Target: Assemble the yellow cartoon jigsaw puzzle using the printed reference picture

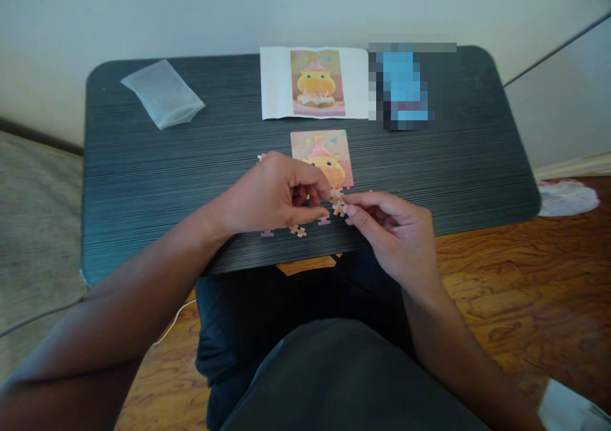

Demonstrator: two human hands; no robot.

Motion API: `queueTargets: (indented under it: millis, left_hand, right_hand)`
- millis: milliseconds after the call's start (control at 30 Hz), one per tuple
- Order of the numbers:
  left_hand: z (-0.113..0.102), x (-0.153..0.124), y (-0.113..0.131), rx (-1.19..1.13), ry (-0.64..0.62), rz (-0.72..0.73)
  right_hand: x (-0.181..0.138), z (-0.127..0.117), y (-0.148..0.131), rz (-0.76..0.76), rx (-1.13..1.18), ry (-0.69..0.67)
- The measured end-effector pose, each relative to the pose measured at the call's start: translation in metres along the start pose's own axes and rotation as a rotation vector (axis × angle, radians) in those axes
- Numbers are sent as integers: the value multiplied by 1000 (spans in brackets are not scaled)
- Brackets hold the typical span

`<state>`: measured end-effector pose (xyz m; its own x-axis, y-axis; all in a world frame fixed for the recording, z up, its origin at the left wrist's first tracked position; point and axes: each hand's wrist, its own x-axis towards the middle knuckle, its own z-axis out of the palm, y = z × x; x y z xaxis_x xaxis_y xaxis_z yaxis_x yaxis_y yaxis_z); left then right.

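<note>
A partly assembled jigsaw puzzle with a yellow cartoon figure lies in the middle of the dark table. My left hand rests just left of its lower edge, fingers curled and pinched on a small puzzle piece. My right hand is to the right, its fingertips pinching another puzzle piece close to the left hand. Loose pieces lie on the table under and in front of my left hand.
A printed reference picture of the same figure lies at the table's far edge. A clear plastic bag sits at the back left. A blurred blue object stands at the back right. Wooden floor lies below.
</note>
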<state>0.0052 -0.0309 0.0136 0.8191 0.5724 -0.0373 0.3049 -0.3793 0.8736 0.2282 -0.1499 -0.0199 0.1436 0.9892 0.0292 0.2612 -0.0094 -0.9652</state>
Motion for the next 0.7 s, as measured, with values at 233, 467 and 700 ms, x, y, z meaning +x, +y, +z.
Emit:
queueTargets:
  millis: [233,467,700]
  left_hand:
    - [9,0,-11,407,59,189]
    - [14,-2,-12,517,20,285]
    - [9,-6,-12,573,-37,323]
  right_hand:
    - [1,4,-7,46,67,33]
    - [-4,9,-10,119,177,20]
    - [-7,11,-9,213,204,4]
